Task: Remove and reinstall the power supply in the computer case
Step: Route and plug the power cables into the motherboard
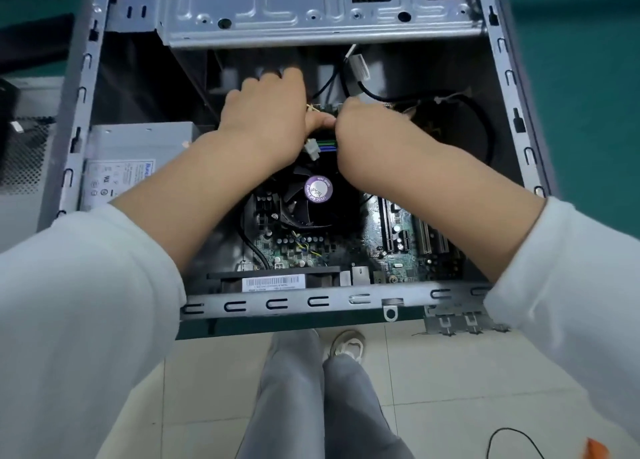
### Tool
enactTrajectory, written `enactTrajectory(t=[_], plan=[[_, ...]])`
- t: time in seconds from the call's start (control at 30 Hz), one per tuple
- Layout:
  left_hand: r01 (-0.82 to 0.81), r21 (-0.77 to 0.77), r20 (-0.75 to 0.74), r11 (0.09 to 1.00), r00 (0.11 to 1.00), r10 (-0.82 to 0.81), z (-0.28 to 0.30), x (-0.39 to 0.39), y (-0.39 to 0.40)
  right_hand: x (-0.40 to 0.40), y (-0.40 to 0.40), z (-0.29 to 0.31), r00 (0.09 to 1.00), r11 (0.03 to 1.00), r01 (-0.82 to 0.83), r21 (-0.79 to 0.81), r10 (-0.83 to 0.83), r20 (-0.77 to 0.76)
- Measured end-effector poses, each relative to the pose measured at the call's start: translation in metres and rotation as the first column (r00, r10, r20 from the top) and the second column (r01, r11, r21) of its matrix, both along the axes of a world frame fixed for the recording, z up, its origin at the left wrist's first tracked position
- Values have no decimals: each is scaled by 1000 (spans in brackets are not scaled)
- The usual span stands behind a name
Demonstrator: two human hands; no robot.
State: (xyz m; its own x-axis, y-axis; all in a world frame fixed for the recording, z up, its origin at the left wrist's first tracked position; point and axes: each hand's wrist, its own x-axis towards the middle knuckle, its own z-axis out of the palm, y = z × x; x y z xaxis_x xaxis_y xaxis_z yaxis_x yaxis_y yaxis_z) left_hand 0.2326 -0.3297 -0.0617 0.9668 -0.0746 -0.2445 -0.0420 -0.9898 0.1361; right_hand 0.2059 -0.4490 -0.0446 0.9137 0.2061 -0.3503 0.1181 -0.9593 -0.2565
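**Both hands at the far motherboard edge**

Power supply (138, 153) sits in the left of the computer case (512, 87), left of and nearer than the left hand (266, 115). Left hand curled, thumb pinching at a white connector (311, 148). Right hand (367, 129) curled beside it; grip hidden. CPU fan (311, 198) lies near.

Both forearms reach forward and converge, bare from pushed-up white sleeves. The left hand (266, 119) lies palm down, knuckles up, its thumb pointing right. The right hand (363, 129) sits just beside it, touching that thumb, fingers curled under and hidden.
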Motion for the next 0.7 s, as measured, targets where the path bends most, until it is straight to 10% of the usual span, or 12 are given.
enactTrajectory(t=[0.13,0.47,0.7], plan=[[85,-151,139,985,988,-64,-1,-6,4,-10,6,-5,999,999,42,5,-42,28],[298,75,282,952,909,-306,-3,-27,16,14,-23,-9,992,995,96,-14,-94,80],[364,-57,-84,929,926,-368,0,-8,10,52,-17,-24,967,962,247,114,-238,-91]])
